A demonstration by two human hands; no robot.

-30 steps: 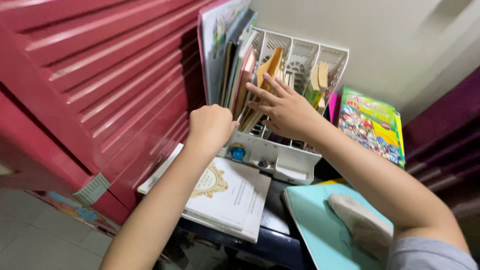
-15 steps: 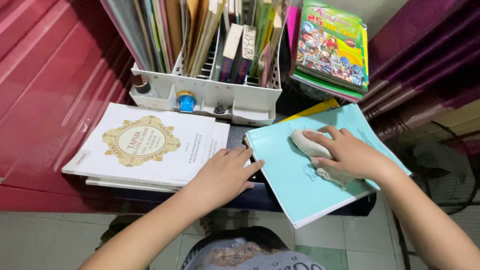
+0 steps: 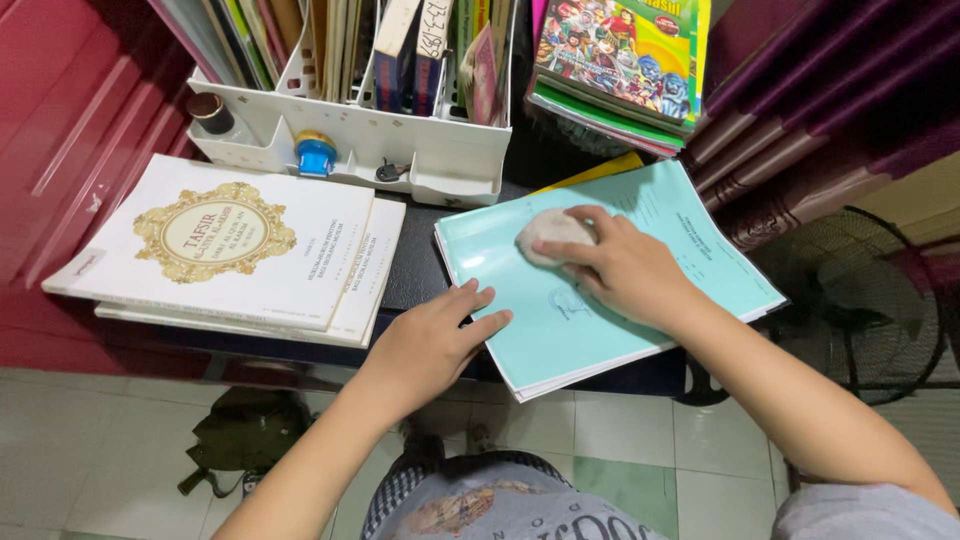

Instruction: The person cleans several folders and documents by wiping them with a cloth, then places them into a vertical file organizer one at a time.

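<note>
The right hand [image 3: 625, 268] presses a small crumpled grey cloth [image 3: 549, 232] onto the far-left part of a flat turquoise paper folder [image 3: 690, 235], fingers curled over the cloth. The folder lies on the right side of the dark table [image 3: 415, 265]. The left hand [image 3: 432, 338] rests open, palm down, fingertips touching the folder's near-left edge. A stack of white books [image 3: 330, 265] lies left; a white plastic organiser [image 3: 440, 150] stands far.

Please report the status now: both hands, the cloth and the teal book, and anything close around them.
Right hand presses pale cloth on teal book. Left hand flat on its near corner. White books left, desk organizer behind, apart.
</note>
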